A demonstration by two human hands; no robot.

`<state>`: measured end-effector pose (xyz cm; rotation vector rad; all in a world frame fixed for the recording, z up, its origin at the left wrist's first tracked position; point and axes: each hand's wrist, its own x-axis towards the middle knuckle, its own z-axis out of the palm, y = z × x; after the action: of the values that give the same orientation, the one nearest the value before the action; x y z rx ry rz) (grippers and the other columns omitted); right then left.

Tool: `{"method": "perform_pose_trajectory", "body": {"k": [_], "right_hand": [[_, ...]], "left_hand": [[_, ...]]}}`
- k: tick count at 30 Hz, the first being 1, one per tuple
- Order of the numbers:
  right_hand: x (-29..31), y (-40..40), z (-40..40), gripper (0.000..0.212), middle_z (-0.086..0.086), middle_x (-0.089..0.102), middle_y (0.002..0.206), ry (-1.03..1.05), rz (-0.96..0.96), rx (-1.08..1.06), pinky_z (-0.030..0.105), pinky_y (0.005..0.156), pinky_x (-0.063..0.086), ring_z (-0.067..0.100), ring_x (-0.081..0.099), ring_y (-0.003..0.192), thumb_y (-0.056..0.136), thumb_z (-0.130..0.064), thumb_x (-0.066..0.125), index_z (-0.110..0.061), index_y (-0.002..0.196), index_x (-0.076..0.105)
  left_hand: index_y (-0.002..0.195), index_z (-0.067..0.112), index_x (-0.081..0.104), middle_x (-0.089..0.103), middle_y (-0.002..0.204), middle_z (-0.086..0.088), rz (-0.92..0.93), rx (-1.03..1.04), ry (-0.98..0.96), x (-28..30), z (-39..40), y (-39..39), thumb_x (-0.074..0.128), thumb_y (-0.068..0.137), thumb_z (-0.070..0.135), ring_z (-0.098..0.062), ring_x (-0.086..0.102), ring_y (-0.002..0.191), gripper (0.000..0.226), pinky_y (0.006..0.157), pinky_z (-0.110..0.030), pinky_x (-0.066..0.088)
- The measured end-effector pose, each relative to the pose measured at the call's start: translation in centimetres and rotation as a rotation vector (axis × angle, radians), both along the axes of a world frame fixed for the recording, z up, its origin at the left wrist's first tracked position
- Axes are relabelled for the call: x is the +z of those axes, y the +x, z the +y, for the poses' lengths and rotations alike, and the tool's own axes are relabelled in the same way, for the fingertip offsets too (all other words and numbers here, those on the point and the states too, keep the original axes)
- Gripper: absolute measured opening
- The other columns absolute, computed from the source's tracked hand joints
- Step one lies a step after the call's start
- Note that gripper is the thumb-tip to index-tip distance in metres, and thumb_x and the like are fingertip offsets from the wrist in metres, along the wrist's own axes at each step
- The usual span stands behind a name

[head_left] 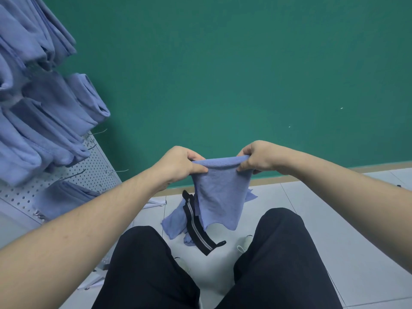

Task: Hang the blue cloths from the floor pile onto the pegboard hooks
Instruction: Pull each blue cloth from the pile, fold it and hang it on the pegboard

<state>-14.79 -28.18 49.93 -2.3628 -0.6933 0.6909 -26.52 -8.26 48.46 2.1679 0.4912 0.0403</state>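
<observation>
Cloth [219, 192] is up in front of you, stretched along its top edge between both hands, and it hangs free down toward your knees. Your left hand [180, 166] has its grip closed on the left top corner, thumb over the front and fingers behind. Your right hand [256, 160] is pinched shut on the right top corner in the same way. The upper hem looks rolled or folded over between the two grips, so you seem to be getting an edge ready for a hook.

Below the cloth, the pile [175, 223] on the floor [356, 241] is small: only a couple of blue pieces show, with a black striped strap [197, 228] lying across them. How many cloths sit under it I cannot tell.

Off to your left, the pegboard [95, 166] is well loaded. Many hung cloths [44, 121] crowd its upper rows, and one more hangs lower down. A few bare hooks [98, 132] stick out along its right edge. By that, most of the job looks done; this cloth and the few on the floor are left.
</observation>
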Motion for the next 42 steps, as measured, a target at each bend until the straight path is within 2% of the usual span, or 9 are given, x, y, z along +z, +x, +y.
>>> {"method": "perform_pose_trajectory", "body": {"k": [6,13,17,20,25,31,35,39,42], "right_hand": [[0.6,-0.1,-1.0,0.007,-0.003,0.068,0.094,-0.01,-0.081,0.01,0.025,0.072,0.045,0.017,0.058,0.088,0.088,-0.027,0.073,-0.021,0.092,0.071],[-0.7,-0.5,-1.7,0.017,0.0,0.071,0.115,0.388,0.122,-0.134,0.048,0.103,0.045,0.022,0.061,0.112,0.097,-0.029,0.059,-0.021,0.108,0.069],[-1.8,-1.1,-0.9,0.028,-0.007,0.071,0.117,0.551,0.144,-0.18,0.042,0.104,0.049,0.013,0.064,0.113,0.103,-0.034,0.047,-0.02,0.118,0.065],[-2.2,-1.7,-0.2,0.038,0.0,0.058,0.095,0.5,-0.098,-0.223,0.032,0.087,0.044,0.018,0.053,0.089,0.106,-0.039,0.039,-0.004,0.105,0.052],[-2.1,-2.5,0.5,0.038,-0.007,0.032,0.072,0.581,-0.24,-0.276,0.031,0.061,0.031,0.006,0.03,0.057,0.106,-0.043,0.039,-0.019,0.078,0.029],[-1.4,-2.5,1.0,0.03,-0.004,0.069,0.086,0.733,0.049,-0.315,0.029,0.071,0.054,0.005,0.062,0.069,0.094,-0.039,0.066,-0.009,0.098,0.063],[-1.5,-2.5,1.3,0.021,0.007,0.073,0.109,0.776,0.105,-0.319,0.041,0.089,0.057,0.016,0.071,0.091,0.094,-0.032,0.067,-0.016,0.107,0.063],[-1.4,-2.4,1.6,0.021,0.014,0.071,0.112,0.81,0.146,-0.336,0.047,0.092,0.056,0.025,0.072,0.091,0.097,-0.037,0.063,-0.018,0.106,0.06],[-1.3,-2.2,1.7,0.019,0.009,0.073,0.108,0.812,0.132,-0.323,0.039,0.087,0.058,0.021,0.072,0.091,0.099,-0.038,0.059,-0.021,0.107,0.06]], "left_hand": [[0.08,0.023,0.074,0.074,0.085,0.009,-0.038,-0.027,0.005,0.0,0.1,-0.4,0.081,0.082,0.028,-0.008,0.064,0.081,0.008,0.078,-0.024,0.049],[0.086,0.027,0.061,0.063,0.081,0.008,-0.217,-0.066,-0.181,-0.7,0.0,-0.8,0.068,0.094,0.029,-0.012,0.054,0.075,0.011,0.082,-0.04,0.05],[0.089,0.026,0.059,0.062,0.079,0.007,-0.337,0.006,-0.309,-0.6,-1.1,-0.8,0.064,0.098,0.028,-0.012,0.053,0.073,0.01,0.075,-0.037,0.048],[0.09,0.025,0.058,0.064,0.084,0.006,-0.379,0.062,-0.399,-0.6,-1.7,-0.8,0.063,0.098,0.029,-0.012,0.056,0.075,0.01,0.073,-0.035,0.047],[0.093,0.024,0.061,0.065,0.089,0.004,-0.467,0.156,-0.48,-0.4,-2.3,-0.8,0.065,0.097,0.029,-0.011,0.058,0.078,0.008,0.073,-0.03,0.045],[0.112,0.056,0.06,0.065,0.124,0.011,-0.586,0.234,-0.37,-0.9,-2.6,-0.9,0.064,0.092,0.035,-0.019,0.065,0.112,0.029,0.1,-0.048,0.052],[0.118,0.058,0.058,0.058,0.127,0.03,-0.611,0.252,-0.302,-0.9,-3.1,-1.2,0.061,0.096,0.032,-0.009,0.057,0.125,0.034,0.109,-0.042,0.046],[0.138,0.039,0.047,0.069,0.125,0.002,-0.518,0.248,-0.79,-0.9,-3.3,-1.4,0.074,0.09,0.016,-0.018,0.069,0.111,0.06,0.092,-0.038,0.057],[0.132,0.006,0.059,0.072,0.121,-0.012,-0.347,0.216,-1.052,-0.1,-3.8,-1.6,0.067,0.092,0.007,-0.024,0.072,0.105,0.041,0.082,-0.034,0.06]]}}
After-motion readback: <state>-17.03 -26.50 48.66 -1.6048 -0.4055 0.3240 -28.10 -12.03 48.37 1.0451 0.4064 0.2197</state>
